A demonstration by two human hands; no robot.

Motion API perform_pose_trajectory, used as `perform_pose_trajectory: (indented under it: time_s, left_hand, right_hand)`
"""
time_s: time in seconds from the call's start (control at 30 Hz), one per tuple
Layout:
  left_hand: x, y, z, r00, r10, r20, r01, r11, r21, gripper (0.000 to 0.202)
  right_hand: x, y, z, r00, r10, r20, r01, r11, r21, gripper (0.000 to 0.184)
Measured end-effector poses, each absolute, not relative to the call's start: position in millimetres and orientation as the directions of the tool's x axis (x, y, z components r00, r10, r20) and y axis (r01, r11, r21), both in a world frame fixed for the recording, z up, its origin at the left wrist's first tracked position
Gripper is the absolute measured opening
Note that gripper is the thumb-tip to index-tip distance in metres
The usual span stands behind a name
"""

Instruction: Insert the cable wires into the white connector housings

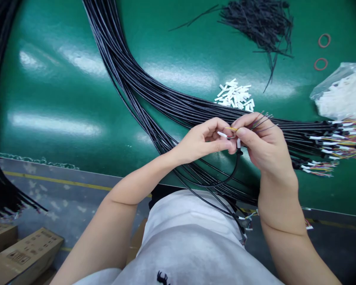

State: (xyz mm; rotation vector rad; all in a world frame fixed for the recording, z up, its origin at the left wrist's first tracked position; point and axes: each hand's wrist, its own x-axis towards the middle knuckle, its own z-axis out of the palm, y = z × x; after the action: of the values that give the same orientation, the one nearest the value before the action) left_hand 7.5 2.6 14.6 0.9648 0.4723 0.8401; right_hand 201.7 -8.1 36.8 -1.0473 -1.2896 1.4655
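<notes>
Over the front edge of the green table my left hand [203,140] pinches a small white connector [222,135] between thumb and fingers. My right hand [262,144] is closed on the end of a black cable [225,180], whose thin coloured wires [262,122] stick out past its fingers. The cable loops down below both hands. The fingertips of both hands meet at the connector. A pile of loose white connectors [235,95] lies just beyond the hands.
A thick bundle of black cables [130,79] sweeps across the green table [62,91], ending in coloured wire ends [338,148] at right. Short black pieces [259,21], two red rings [322,51] and a plastic bag of white parts [342,93] lie at the back right. Cardboard boxes [20,255] sit on the floor.
</notes>
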Motion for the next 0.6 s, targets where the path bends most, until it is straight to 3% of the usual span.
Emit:
perform_pose_trajectory:
  time_s: [0.3,0.43,0.6]
  left_hand:
    - [16,-3,17,0.416,0.908,-0.046,-0.416,0.235,0.878,0.044]
    - [16,-2,15,0.305,0.928,-0.215,-0.458,0.341,0.821,0.039]
    - [15,-1,20,0.413,0.848,-0.330,-0.543,0.521,0.659,0.034]
  right_hand:
    - [191,-8,34,-0.228,0.971,-0.079,-0.143,-0.113,-0.983,0.022]
    - [186,-8,37,-0.178,0.974,-0.139,-0.213,-0.176,-0.961,0.028]
    - [186,-7,40,-0.187,0.966,-0.177,-0.253,-0.222,-0.942,0.027]
